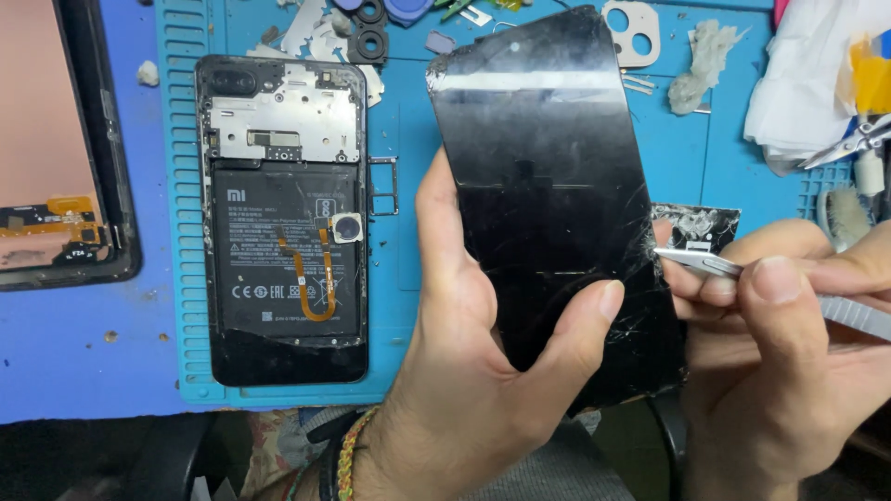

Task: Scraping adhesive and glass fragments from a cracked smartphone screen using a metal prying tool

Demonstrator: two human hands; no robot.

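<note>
Over blue mat (650, 139), L hand (464, 371) gripping cracked screen (548, 186), R hand (789, 353) w/ tweezers (705, 264)

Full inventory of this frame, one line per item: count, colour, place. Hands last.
cracked black glass screen panel: 1, black, held up at centre
thin metal blade tool: 1, silver, tip at the panel's right edge
opened phone body with battery and orange flex cable: 1, black and silver, lying on the mat at left
ribbed blue work mat: 1, blue, under the phone body
second screen with dark frame: 1, pinkish, far left, cut off by the frame
camera lens cover plate: 1, beige, top centre
cotton wad: 1, grey-white, top right
metal pliers: 1, silver, right edge
left hand: 1, grips the panel from below
right hand: 1, holds the blade tool
</note>
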